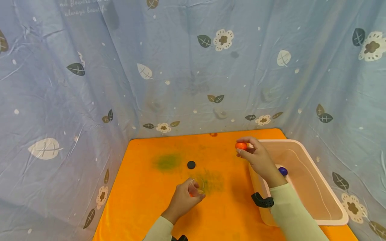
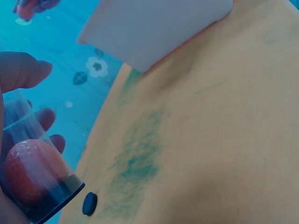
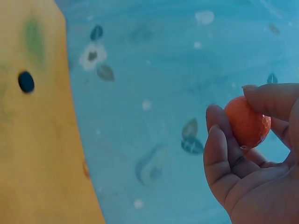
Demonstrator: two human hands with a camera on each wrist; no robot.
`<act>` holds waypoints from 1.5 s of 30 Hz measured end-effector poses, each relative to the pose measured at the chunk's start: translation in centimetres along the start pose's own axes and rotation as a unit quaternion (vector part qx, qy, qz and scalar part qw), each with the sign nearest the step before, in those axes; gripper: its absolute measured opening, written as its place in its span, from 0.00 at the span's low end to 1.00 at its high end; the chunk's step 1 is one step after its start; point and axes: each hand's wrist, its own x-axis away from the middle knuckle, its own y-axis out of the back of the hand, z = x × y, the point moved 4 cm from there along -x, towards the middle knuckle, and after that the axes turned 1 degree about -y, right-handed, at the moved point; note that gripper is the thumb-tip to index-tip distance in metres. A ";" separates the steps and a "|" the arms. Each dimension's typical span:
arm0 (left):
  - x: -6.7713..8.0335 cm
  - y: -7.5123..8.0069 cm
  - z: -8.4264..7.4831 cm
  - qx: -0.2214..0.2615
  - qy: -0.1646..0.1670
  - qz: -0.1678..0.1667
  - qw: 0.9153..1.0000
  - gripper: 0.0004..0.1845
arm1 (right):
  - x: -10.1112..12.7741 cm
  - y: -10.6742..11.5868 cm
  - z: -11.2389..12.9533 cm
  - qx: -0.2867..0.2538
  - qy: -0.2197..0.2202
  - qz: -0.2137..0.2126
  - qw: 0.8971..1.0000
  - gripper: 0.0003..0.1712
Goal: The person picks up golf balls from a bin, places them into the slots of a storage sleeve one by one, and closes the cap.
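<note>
My right hand pinches a small shiny orange ball between thumb and fingertips, raised near the far left corner of the bin. In the right wrist view the ball looks slightly faceted. My left hand grips a clear plastic cup over the middle of the table. Through its wall, in the left wrist view, shows an orange-red ball lying near the cup's dark end. A small black disc lies on the table just beyond the left hand.
On the right stands a pale pink plastic bin with a dark blue ball inside, partly behind the right forearm. An orange cloth with green smudges covers the table. Blue patterned curtains enclose its back and sides.
</note>
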 end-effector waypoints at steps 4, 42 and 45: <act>0.1 0.0 -0.1 0.002 0.002 0.001 1.000 0.17 | 0.9 -1.9 0.3 -0.024 0.007 0.011 1.000 0.21; 0.3 -0.1 -0.5 0.028 -0.059 -0.014 0.998 0.16 | 5.0 -14.1 -1.9 -0.088 -0.005 0.167 0.982 0.16; 0.4 -0.1 -0.6 0.034 -0.061 -0.011 0.998 0.17 | 5.0 -14.0 -1.9 -0.070 -0.001 0.164 0.984 0.18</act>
